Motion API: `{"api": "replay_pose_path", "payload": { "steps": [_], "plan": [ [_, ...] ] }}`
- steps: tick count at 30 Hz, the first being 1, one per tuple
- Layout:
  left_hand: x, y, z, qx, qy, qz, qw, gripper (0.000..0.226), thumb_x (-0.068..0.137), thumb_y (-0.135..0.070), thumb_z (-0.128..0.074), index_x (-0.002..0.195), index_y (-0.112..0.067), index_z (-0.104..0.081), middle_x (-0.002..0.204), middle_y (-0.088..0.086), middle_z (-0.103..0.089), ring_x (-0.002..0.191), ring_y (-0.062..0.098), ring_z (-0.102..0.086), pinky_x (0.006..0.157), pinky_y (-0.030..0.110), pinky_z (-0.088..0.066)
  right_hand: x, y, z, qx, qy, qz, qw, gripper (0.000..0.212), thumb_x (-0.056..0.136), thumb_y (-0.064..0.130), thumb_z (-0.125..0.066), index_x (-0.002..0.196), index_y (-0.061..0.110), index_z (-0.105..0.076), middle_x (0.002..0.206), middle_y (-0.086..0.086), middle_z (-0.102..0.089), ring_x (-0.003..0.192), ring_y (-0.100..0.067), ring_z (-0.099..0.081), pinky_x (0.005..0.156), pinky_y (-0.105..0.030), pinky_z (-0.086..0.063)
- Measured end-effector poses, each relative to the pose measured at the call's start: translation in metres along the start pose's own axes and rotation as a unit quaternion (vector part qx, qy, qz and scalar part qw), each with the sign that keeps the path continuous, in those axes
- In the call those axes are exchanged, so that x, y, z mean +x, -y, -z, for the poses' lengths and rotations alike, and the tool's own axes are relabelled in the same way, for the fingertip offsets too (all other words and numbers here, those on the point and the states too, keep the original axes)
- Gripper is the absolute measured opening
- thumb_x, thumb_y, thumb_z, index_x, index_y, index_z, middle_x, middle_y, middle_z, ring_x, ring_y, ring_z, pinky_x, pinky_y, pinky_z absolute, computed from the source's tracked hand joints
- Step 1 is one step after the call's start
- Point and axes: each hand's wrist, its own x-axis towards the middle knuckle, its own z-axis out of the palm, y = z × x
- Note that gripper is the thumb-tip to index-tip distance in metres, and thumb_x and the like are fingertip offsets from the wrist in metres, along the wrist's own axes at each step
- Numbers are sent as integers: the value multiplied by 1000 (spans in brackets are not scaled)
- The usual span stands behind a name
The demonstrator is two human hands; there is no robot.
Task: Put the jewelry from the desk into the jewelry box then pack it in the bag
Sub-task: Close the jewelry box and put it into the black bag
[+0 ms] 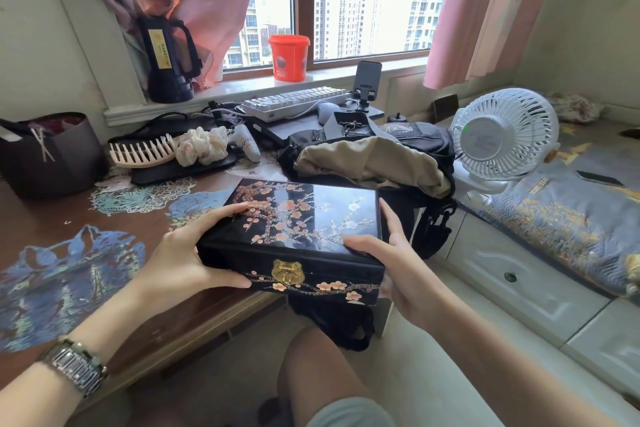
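The jewelry box (304, 218) is black lacquer with pink blossom inlay and a brass clasp, and its lid is closed. I hold it level above the desk's right edge, in front of the bag. My left hand (187, 253) grips its left end, thumb on the lid. My right hand (398, 263) grips its right end. The black bag (374, 159) stands just behind the box with its mouth open, showing a beige lining. No loose jewelry is visible on the desk (145, 246).
A comb (142, 151), scrunchie (204, 146) and tube lie at the back of the desk. A dark pouch (52, 156) stands at the left. Keyboard (294, 102), phone stand and orange tub (289, 57) sit near the window. A white fan (502, 139) stands right of the bag.
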Motion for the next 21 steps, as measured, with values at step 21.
{"api": "replay_pose_path", "payload": {
  "steps": [21],
  "plan": [
    [78,-72,-44,-72,114,-114,984,89,54,-13,-91,128,-39,-51,113,15,-64,94,34,-66,80,54,-56,-36,42,62,81,-102,123,984,85,64,22,-75,133,49,-35,117,-2,-68,91,-26,-73,64,-34,-57]
  ]
}}
